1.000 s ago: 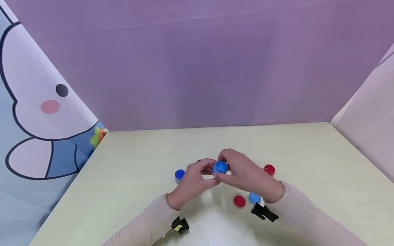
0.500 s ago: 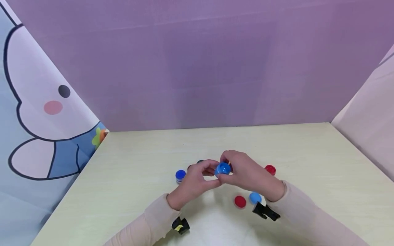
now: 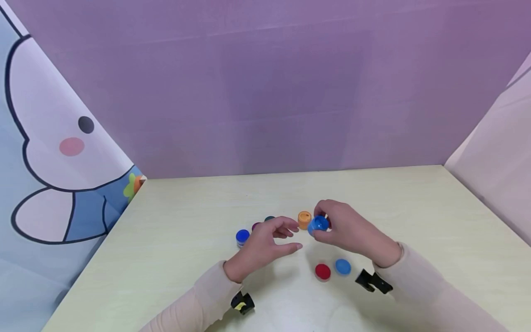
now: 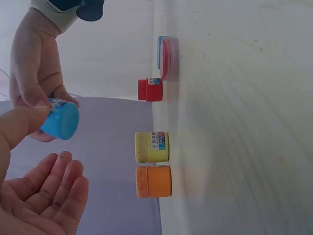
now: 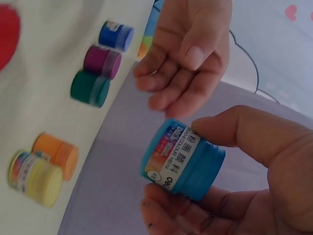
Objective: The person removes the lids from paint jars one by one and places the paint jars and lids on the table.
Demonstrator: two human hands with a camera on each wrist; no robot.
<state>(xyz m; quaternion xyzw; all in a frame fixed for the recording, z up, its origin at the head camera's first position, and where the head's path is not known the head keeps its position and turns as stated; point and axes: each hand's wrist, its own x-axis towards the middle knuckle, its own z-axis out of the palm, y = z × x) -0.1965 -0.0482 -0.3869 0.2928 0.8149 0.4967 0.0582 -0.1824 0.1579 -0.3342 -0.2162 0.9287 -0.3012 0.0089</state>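
My right hand pinches a light blue paint jar between thumb and fingers, above the table. In the right wrist view the jar's printed white label faces the camera. Its upper end looks uncovered in the head view. My left hand is apart from the jar, palm up, thumb and fingers spread and holding nothing. Just beyond the jar stands an orange paint jar. A flat red lid and a flat light blue lid lie side by side nearer the front.
Dark blue, purple and green paint jars stand in a row at the left. A yellow jar stands beside the orange one. The red jar is hidden behind my right hand in the head view.
My left hand has let go of the light blue jar. My right hand has carried it to the right, uncovering the orange jar and hiding the red jar. The left hand has hardly moved.
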